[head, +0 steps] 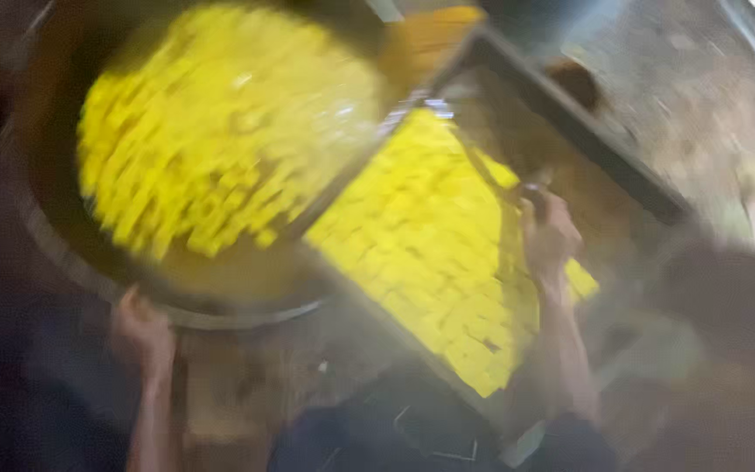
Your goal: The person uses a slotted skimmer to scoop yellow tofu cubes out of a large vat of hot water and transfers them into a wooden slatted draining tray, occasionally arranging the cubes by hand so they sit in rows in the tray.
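Below me a big round pan (54, 236) brims with yellow cubes (220, 122); beside it, a tilted tray (570, 122) carries a cut yellow slab (430, 236). My left hand (143, 332) grips the pan's rim, my right hand (548, 232) closes around a blurred tool.

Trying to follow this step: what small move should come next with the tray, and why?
Probably tip the tray a little further toward the pan. The right hand rests over the yellow cubes left on it, many already lie in the pan, and the left hand is at its rim.
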A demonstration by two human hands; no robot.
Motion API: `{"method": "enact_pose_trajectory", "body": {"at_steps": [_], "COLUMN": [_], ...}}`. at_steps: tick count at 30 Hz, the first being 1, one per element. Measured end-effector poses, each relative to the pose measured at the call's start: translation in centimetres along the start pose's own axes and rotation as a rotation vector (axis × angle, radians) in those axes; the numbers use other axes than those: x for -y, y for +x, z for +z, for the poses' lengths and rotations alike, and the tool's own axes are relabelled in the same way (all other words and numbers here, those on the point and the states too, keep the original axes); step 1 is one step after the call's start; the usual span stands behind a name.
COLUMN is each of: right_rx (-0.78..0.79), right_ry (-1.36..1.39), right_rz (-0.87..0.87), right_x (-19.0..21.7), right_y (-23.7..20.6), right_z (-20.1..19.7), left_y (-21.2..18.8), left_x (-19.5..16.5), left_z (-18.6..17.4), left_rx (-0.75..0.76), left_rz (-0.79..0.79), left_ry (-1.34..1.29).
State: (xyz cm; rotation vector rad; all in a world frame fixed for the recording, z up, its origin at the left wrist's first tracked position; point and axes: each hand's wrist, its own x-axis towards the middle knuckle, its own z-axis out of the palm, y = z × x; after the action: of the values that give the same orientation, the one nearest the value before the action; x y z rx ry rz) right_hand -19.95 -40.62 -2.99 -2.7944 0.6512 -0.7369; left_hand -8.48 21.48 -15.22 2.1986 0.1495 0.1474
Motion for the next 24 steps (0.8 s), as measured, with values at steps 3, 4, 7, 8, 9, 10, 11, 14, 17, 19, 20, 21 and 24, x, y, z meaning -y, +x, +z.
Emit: {"method": "enact_pose_trajectory", "body": {"at_steps": [3,4,7,8,9,10,11,14,17,19,20,21,24], "right_rx": [-0.044,0.016,0.318,0.327,0.677,0.755,0.83,0.833,0.795,0.824,0.835,0.839,0.844], "right_ry": [0.777,0.997,0.988,0.882,1.096,1.025,0.948,0.483,0.307,0.371,0.403,0.413,0.445], "right_rz": [0.242,0.263,0.277,0.038,0.515,0.577,0.644,0.36,0.319,0.471,0.551,0.609,0.665], "right_x": [10.0,14.2,27.1,30.3,33.7,36.3,38.1,39.0,39.4,40.2,40.7,41.2,42.9], "right_y": [-1.5,-2.6,-8.1,-9.3,-10.7,-12.0,-13.0,-15.1,-15.9,-15.3,-14.8,-14.4,-13.5], "right_z": [5.3,7.6,14.7,16.9,19.0,20.7,22.4,24.5,27.0,28.0,28.5,28.9,30.3], "left_y": [-0.9,-0.9,-0.6,-0.6,-0.4,-0.3,-0.4,-0.8,-1.4,-1.6,-1.6,-1.5,-1.5], "left_x": [3.1,3.6,4.6,4.8,5.1,5.3,5.6,6.8,7.8,7.8,7.8,7.6,7.1], "left_z": [-1.9,-1.7,0.0,0.6,1.0,1.3,1.5,1.2,0.9,0.7,0.5,0.4,0.0], "left_rx": [-0.03,0.04,0.209,0.232,0.285,0.339,0.4,0.303,0.291,0.263,0.252,0.248,0.239], "left_rz": [0.057,-0.003,-0.03,0.017,-0.048,-0.111,-0.174,-0.002,-0.008,0.002,0.007,0.005,0.008], "left_ry": [0.592,0.587,0.651,0.759,0.724,0.689,0.653,0.603,0.5,0.483,0.476,0.466,0.448]}}
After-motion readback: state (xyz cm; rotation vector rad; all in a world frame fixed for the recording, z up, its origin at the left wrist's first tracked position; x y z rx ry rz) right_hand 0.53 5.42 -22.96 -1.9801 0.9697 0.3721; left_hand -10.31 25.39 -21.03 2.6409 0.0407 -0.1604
